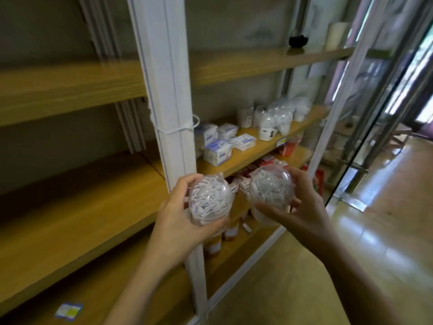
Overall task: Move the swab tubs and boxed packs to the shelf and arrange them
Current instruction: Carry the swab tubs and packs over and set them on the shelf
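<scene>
My left hand (pixel 174 219) grips a clear round swab tub (pixel 209 198) full of white swabs. My right hand (pixel 302 207) holds a second clear swab tub (pixel 269 188) just to the right of the first. Both tubs hover in front of the white shelf post (pixel 168 90). On the wooden shelf (pixel 248 156) behind them stand white-and-blue boxed packs (pixel 218 148) on the left and several more clear swab tubs (pixel 274 120) on the right.
Wide wooden shelves (pixel 70 207) run to the left of the post. Below the stocked shelf sit red-and-white boxes (pixel 269 160) and orange-capped bottles (pixel 230 231). A glass door (pixel 375 137) stands at the right over a glossy floor. A dark object (pixel 298 41) rests on the upper shelf.
</scene>
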Demonstrator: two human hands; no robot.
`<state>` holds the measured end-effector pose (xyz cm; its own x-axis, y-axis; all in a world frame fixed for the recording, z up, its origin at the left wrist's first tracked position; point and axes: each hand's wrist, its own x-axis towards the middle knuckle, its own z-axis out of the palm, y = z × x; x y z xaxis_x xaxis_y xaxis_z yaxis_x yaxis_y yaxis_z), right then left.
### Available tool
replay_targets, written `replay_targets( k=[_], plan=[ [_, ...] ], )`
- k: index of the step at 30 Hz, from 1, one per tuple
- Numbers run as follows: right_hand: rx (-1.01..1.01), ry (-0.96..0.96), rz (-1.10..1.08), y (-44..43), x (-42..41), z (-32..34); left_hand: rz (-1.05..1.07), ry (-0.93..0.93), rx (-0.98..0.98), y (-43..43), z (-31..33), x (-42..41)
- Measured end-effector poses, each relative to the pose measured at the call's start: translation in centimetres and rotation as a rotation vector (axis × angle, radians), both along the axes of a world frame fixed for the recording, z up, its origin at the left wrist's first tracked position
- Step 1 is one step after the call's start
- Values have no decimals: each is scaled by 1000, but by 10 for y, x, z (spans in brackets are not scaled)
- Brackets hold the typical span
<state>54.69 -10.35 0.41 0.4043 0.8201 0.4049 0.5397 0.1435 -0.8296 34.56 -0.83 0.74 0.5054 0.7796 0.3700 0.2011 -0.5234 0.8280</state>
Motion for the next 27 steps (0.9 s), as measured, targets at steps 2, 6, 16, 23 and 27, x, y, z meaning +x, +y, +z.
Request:
replay_targets(
  k=[2, 6, 16, 23, 27],
  plan=[
    [5, 13, -56, -2, 26, 1, -27, -4, -8, 4, 1, 33],
    [-17, 27, -159, 0, 78, -1, -53, -7, -58, 19, 0, 95],
    [-114, -53, -291, 63, 215, -11, 11, 21, 29, 96, -20, 247],
    [-151, -69, -251, 114, 291, -23, 43, 66, 48, 147, -38, 334],
    [-154, -22, -203, 138, 326, -25, 94, 94, 45, 165, -48, 364]
  ],
)
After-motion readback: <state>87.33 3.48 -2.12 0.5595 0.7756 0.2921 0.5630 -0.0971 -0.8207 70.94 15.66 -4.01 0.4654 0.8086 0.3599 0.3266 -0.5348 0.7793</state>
